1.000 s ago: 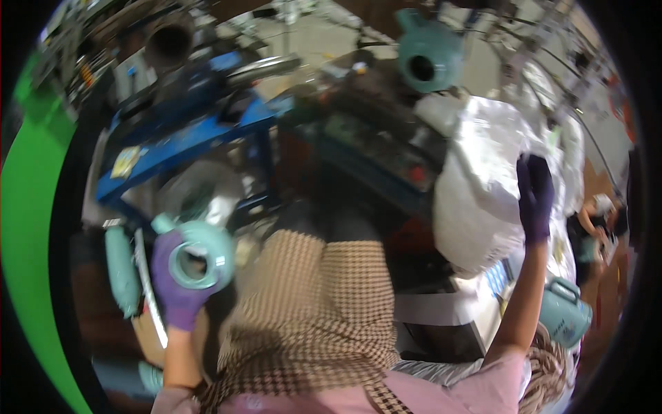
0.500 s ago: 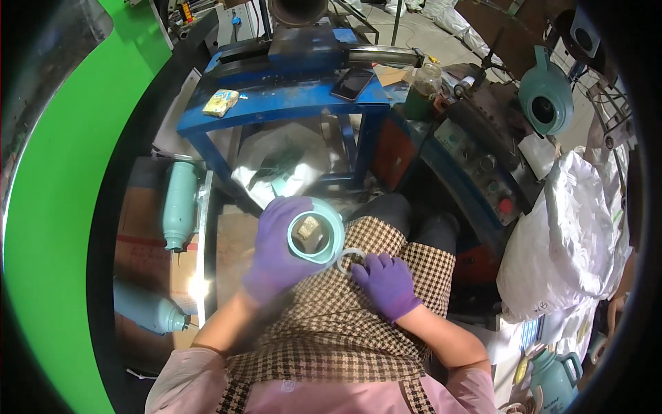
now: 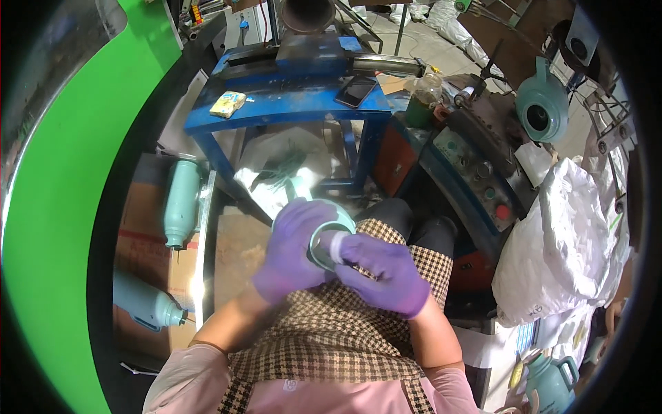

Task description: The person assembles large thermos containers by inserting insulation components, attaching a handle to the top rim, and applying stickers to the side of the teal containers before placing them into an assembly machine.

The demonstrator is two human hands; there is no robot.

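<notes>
Over my lap, my left hand (image 3: 293, 241) in a purple glove is wrapped round a pale teal thermos flask casing (image 3: 345, 215), whose round open end faces up toward me. My right hand (image 3: 386, 272), gloved in purple too, pinches a white ring (image 3: 337, 246) at the mouth of the casing. Part of the ring is inside the opening, and my fingers hide the rest. Motion blurs both hands a little. What lies deeper in the casing cannot be made out.
Two teal flasks, one upper (image 3: 181, 207) and one lower (image 3: 148, 303), lie on cardboard at left. Ahead stands a blue metal table (image 3: 289, 103) with a phone (image 3: 356, 91). At right are a control panel (image 3: 476, 165), a white sack (image 3: 552, 248) and another flask (image 3: 549, 383).
My right hand has moved up and left from beside the casing, bringing the white ring into its mouth. The casing has tilted, and the yellowish block seen inside it is hidden now.
</notes>
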